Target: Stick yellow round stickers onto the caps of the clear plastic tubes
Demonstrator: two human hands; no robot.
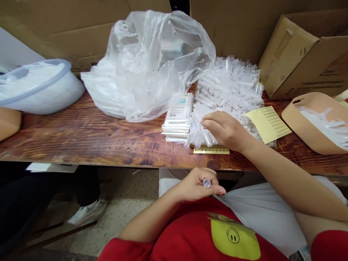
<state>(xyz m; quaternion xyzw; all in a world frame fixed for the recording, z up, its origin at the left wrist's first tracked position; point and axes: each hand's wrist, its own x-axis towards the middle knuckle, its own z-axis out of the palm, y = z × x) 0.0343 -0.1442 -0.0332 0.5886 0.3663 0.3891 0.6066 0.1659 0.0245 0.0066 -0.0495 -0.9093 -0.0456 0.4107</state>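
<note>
My left hand [190,186] is closed round a clear plastic tube [207,182] in front of the table edge, with the tube's round end facing up. Over the front of a large heap of clear plastic tubes [228,85] is my right hand [227,130], its fingers curled and pressed together. Whatever those fingertips grip is hidden. Left of that hand rests a stack of printed cards [179,108]. A yellow sticker sheet [268,124] lies on the right side of the heap, and another yellow strip [212,149] pokes out under its front.
A big clear plastic bag [141,69] stands behind the cards. At the left is a pale blue basin [62,83] of white plastic pieces. To the right are a tan bin [307,123] and a cardboard box [290,61]. Another person's shoe [88,212] shows below the table.
</note>
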